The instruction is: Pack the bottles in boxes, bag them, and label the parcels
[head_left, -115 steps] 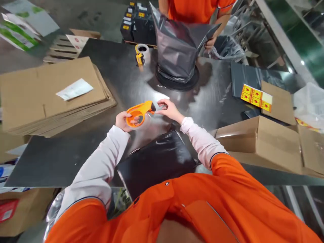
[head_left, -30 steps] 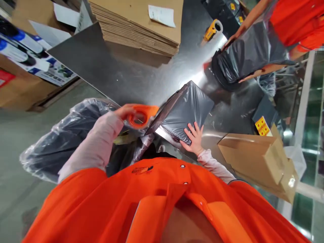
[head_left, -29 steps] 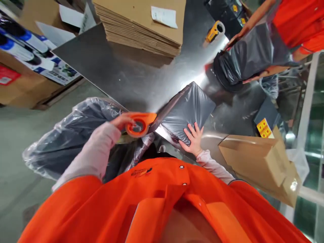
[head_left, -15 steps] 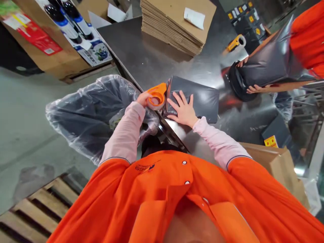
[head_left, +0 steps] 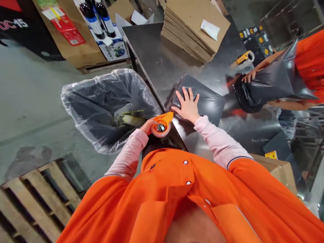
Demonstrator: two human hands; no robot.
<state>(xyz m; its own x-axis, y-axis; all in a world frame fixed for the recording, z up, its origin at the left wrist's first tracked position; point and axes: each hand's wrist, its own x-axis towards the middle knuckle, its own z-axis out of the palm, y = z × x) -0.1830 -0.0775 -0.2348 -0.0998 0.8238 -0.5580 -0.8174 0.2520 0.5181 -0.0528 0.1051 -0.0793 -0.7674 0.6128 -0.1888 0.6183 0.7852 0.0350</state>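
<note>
right hand [head_left: 187,107] flat, fingers spread on the black poly parcel [head_left: 202,99], left hand [head_left: 148,125] gripping orange tape dispenser [head_left: 161,124] just near-left of it, dispenser pulled back off the parcel edge since before

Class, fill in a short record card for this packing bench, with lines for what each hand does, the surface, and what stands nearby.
Grip: left hand closed around orange tape dispenser, at the table's near edge.
Press: right hand flat, fingers spread, on grey parcel.
Surface: steel table.
Nearby: lined bin beside the table; flat cardboard stack at the far end.
Other person: co-worker's hand on grey bag.
</note>
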